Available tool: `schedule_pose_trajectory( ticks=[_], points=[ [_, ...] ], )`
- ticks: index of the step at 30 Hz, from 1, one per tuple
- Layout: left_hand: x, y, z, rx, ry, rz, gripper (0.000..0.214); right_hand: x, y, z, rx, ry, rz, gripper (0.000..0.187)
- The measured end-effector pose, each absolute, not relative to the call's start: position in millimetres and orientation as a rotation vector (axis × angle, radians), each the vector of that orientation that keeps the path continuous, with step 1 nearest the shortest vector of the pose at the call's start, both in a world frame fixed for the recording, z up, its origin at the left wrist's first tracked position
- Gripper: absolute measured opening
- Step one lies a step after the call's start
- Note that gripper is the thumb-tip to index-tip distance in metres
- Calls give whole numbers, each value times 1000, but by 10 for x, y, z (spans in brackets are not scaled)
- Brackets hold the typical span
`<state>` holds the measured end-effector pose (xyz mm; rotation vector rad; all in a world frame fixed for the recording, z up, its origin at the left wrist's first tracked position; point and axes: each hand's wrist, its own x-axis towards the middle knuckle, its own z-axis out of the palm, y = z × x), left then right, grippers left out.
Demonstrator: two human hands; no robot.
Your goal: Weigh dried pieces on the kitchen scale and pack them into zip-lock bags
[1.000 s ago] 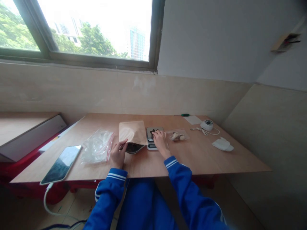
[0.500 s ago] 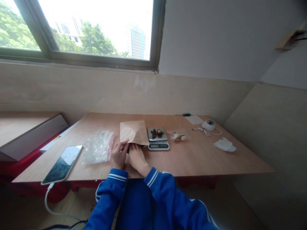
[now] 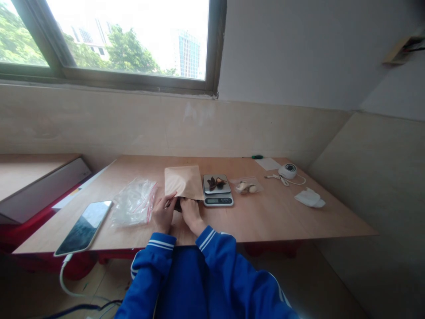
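A brown paper bag (image 3: 183,180) lies on the table with its open mouth toward me. My left hand (image 3: 164,214) pinches the left side of that mouth, thumb and fingers closed on the paper. My right hand (image 3: 191,213) reaches into the opening; its fingers are hidden inside, so what they touch does not show. Just right of the bag stands a kitchen scale (image 3: 219,201) with dark dried pieces (image 3: 216,182) on its plate. The scale's reading is too small to make out.
Clear plastic zip bags (image 3: 134,203) lie left of the bag, beside a phone (image 3: 84,228) on a cable. Right of the scale are a small bag of pale pieces (image 3: 246,187), a white round device (image 3: 287,171), a crumpled tissue (image 3: 310,198) and a green-handled tool (image 3: 257,157).
My right hand has gone slightly deeper into the paper bag. My left hand keeps its hold on the edge. The whole view has shifted a little.
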<state>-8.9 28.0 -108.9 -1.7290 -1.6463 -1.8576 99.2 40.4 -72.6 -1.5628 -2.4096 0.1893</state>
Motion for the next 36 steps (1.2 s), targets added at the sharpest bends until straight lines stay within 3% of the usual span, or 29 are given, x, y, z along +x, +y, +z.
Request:
schedule_pose_trajectory(
  ticks=[9,18,30,36],
  points=[
    [-110,298,-1127,-1764,-1635,-1867,17,960,398,-782,-1684,-2358,184,33],
    [-117,310,-1144,-1744,-1646,-1930,18,1097,215,-802,-1440,-2297,123,38],
    [-117,326,-1204,-1746,-1686,-2027,20,1820,-294,-707,-811,-1713,799,13],
    [-101,300,-1120,-1705,-1681,-1937,17,2443,86,-764,-1063,-1519,642,22]
  ],
)
